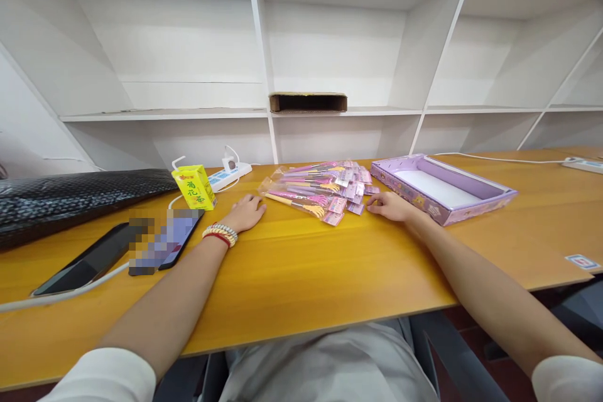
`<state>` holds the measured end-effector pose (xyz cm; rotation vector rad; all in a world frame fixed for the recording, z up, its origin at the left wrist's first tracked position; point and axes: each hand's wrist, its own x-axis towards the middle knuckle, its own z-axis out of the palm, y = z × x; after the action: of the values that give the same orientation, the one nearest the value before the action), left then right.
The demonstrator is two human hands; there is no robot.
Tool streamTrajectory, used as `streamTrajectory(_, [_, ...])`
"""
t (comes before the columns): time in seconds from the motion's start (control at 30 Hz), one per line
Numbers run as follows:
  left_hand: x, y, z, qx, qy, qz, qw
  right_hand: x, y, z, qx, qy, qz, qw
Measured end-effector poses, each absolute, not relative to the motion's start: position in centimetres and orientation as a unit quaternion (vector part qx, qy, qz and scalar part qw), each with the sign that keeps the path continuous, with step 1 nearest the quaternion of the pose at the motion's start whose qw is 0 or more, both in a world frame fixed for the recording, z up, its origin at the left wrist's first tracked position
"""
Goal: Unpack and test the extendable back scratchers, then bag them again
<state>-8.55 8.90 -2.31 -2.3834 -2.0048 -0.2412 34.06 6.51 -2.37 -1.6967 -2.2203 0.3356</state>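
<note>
A heap of clear plastic packets point(315, 187) lies on the table between my hands. Inside them are slim pink, purple and yellow sticks, some with finger-like ends; their kind is not clear. Pink and purple cards show at the right ends. My left hand point(245, 212) rests on the tabletop just left of the heap, fingers loosely extended and holding nothing. Close to the heap's right end, my right hand point(390, 206) lies on the table with its fingers slightly bent and apart, nothing visible in it. Right of that hand sits a shallow purple box point(447, 217) with a white inside.
On the left are a yellow drink carton point(195, 187) with a straw, a power strip point(230, 176), two phones point(87, 260) with a white cable and a black wrapped bundle point(85, 201). White shelves point(330, 44) rise behind, holding a cardboard box point(308, 102).
</note>
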Motion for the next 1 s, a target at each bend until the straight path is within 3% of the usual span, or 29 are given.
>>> streamTrajectory(1.0, [-7.87,8.44,-1.86,-0.780,-0.622,-0.063,0.023,33.96,6.10,-1.81,-0.588,-0.780,0.148,0.153])
